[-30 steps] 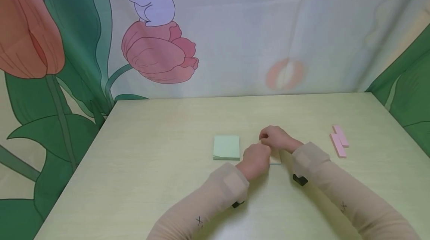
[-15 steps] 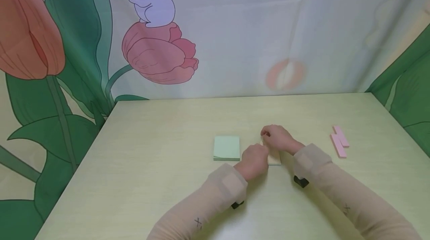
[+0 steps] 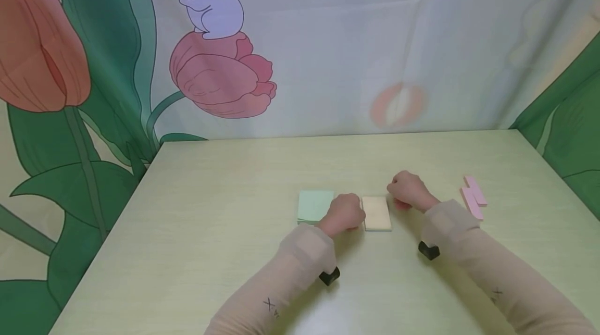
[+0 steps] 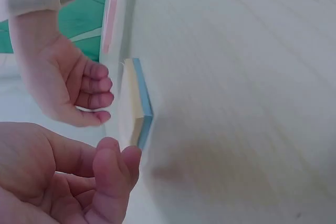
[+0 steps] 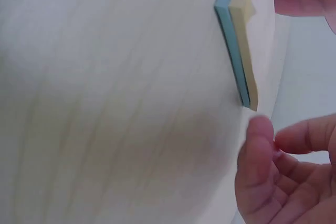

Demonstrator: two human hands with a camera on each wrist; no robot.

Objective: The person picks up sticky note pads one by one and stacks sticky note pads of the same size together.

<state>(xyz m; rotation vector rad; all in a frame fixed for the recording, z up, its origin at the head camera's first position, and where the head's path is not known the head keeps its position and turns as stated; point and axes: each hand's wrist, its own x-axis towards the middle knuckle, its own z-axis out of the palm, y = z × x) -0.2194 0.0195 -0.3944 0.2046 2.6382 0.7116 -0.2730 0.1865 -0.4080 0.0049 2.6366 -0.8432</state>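
A cream sticky note pad lies squarely on a blue pad, the two stacked on the table. My left hand is just left of the stack and overlaps the right corner of a green sticky note pad in the head view. Its fingers are loosely curled around nothing, the thumb close to the stack's near edge in the left wrist view. Beyond the stack's upper right corner, my right hand hovers with relaxed, curled fingers and no object between them.
Two slim pink sticky note pads lie side by side, slightly offset, to the right of my right hand. The pale wooden table ends at a printed cloth backdrop. Green cloth hangs on the right side.
Both hands were together over the cream pad. They have since parted, the left moving left and the right moving right, leaving the stack uncovered on the table.
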